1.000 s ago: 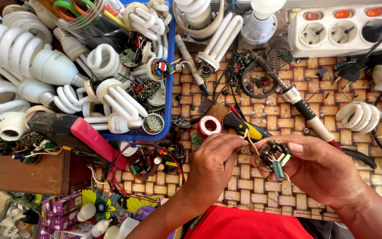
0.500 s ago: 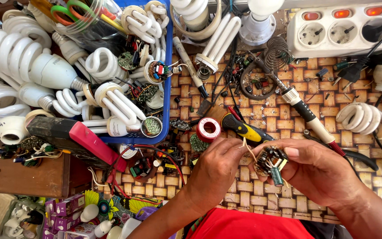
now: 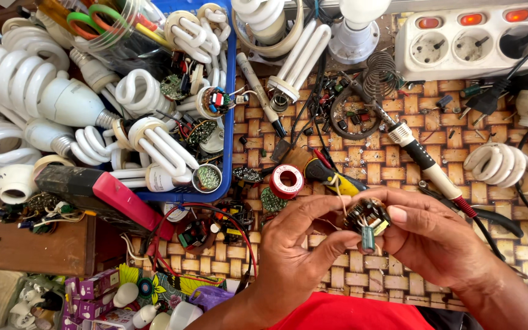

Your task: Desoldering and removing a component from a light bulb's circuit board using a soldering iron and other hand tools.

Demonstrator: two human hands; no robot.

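Fingers (image 3: 313, 211) of both hands pinched around round circuit board (image 3: 368, 217), purple cartons (image 3: 96, 287) lower left.

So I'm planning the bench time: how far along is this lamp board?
Done: the round circuit board is out of its lamp housing, components bare. In hand: left hand and right hand both pinch it above the table. Left: the soldering iron and solder spool lie untouched, and many lamps fill the blue tray.
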